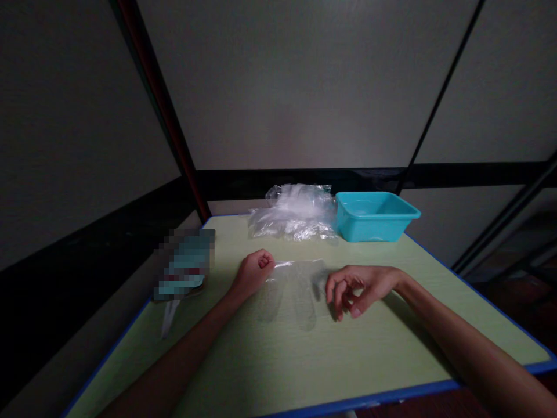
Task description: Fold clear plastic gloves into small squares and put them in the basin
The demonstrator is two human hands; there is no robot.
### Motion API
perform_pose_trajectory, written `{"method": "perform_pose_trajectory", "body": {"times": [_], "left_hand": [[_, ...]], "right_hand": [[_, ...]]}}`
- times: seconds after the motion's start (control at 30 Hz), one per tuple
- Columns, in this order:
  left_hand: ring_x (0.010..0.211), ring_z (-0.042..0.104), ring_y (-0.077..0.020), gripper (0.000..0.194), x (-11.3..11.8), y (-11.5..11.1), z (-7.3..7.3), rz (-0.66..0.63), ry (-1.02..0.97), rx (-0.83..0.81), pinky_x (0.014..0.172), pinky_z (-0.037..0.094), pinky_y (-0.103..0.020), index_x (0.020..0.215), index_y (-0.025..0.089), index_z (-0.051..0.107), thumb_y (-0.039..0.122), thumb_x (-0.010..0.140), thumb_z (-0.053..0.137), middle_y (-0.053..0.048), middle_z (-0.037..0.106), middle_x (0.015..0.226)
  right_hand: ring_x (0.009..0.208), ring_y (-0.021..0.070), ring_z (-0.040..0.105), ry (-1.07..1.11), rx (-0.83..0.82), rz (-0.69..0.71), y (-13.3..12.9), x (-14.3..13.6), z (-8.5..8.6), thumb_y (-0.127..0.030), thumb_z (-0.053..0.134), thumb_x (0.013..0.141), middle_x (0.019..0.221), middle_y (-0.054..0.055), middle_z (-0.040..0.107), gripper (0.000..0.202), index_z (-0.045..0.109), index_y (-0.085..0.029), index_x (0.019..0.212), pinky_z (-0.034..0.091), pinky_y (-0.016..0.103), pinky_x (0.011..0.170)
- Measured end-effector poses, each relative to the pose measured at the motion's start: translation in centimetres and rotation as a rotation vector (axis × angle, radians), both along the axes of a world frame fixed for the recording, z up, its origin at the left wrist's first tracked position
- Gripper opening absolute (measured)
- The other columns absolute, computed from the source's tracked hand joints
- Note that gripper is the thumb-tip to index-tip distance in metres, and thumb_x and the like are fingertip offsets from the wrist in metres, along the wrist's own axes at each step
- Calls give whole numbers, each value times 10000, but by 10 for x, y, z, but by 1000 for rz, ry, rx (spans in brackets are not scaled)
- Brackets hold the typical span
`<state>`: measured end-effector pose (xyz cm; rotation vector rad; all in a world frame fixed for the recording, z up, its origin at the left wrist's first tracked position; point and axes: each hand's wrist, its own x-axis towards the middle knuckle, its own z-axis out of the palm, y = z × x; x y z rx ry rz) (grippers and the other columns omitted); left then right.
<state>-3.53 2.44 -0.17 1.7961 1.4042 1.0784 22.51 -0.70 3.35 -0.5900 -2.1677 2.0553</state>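
Note:
A thin, clear plastic sheet [300,284] lies on the table in front of me, with two long, rounded shapes showing towards its near end. My left hand [256,268] is closed at the sheet's far left corner, thumb and fingers pinched on its edge. To the right of the sheet, my right hand [359,289] hovers low over the table, palm down. Its fingers are loosely bent and apart, and nothing is in them.
A crumpled heap of clear plastic [300,212] lies at the back of the table [278,371]. Beside it on the right stands a turquoise plastic basin [374,227]. At the left edge lies a blurred-out packet [185,264] with a whitish strip [169,318] sticking out. Wall panels rise behind.

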Motion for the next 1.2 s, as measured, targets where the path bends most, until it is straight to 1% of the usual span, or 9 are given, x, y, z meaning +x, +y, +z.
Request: {"method": "perform_pose_trajectory", "body": {"times": [0.1, 0.3, 0.5, 0.57, 0.67, 0.8, 0.87, 1.0, 1.2], "left_hand": [[510, 466, -111, 45, 0, 0, 0, 1, -9, -7, 508, 361, -217, 587, 153, 523, 189, 576, 498, 35, 501, 514], [493, 472, -115, 71, 0, 0, 1, -7, -12, -21, 481, 339, -215, 613, 151, 533, 205, 569, 516, 38, 503, 497], [515, 483, -122, 82, 0, 0, 0, -8, -19, -21, 500, 357, -225, 608, 152, 532, 218, 564, 509, 27, 514, 523], [518, 486, -122, 79, 1, 0, 0, -7, -23, -20, 504, 359, -225, 605, 154, 529, 220, 565, 508, 28, 515, 524], [509, 484, -117, 63, 1, -1, 1, -1, -28, -19, 504, 361, -222, 595, 161, 521, 216, 567, 512, 38, 511, 511], [508, 485, -110, 61, 1, -2, 2, 13, -38, -12, 504, 361, -218, 619, 167, 510, 193, 564, 517, 50, 508, 510], [504, 486, -110, 81, 1, -2, 2, 19, -43, -12, 503, 360, -218, 644, 168, 505, 186, 566, 520, 55, 504, 506], [484, 474, -102, 127, 2, -2, 3, 11, -56, -16, 500, 356, -215, 691, 168, 499, 193, 571, 534, 73, 485, 479], [423, 428, -90, 505, -1, -7, 11, -108, -54, -205, 427, 292, -196, 992, 100, 485, 223, 517, 607, 101, 468, 455]], "right_hand": [[709, 102, 587, 61, -39, 11, 1, 2, 1, -185, 686, 639, 820, 59, 631, 329, 521, -108, 914, 432, 208, 599], [723, 79, 580, 206, 112, -413, 9, -9, -9, -217, 629, 712, 822, 52, 619, 185, 535, -107, 828, 433, 210, 658], [714, 138, 616, 78, -24, -149, 5, -11, -12, -279, 611, 730, 807, 80, 635, 222, 538, -107, 848, 474, 279, 648], [721, 154, 619, 121, 96, -275, 4, -11, -10, -328, 557, 771, 822, 93, 638, 230, 544, -110, 844, 478, 299, 655], [926, 183, 568, 126, 554, -570, 6, -14, -10, -377, 415, 848, 1029, 118, 598, 318, 550, -130, 996, 427, 347, 817], [1249, 203, 245, -152, 969, -295, 7, -18, -16, -395, 361, 864, 1365, 93, 285, 510, 269, -181, 1318, 163, 412, 1029], [1281, 203, 139, -259, 1041, -186, 7, -18, -21, -427, 350, 858, 1397, 99, 181, 591, 155, -167, 1352, 76, 427, 1043], [1286, 204, 110, -321, 1073, -182, 8, -17, -25, -462, 323, 855, 1405, 109, 142, 628, 111, -150, 1358, 71, 426, 1041], [1137, 212, 395, -158, 993, -465, 12, -17, -25, -383, 338, 868, 1261, 136, 419, 457, 361, -133, 1251, 302, 373, 957]]}}
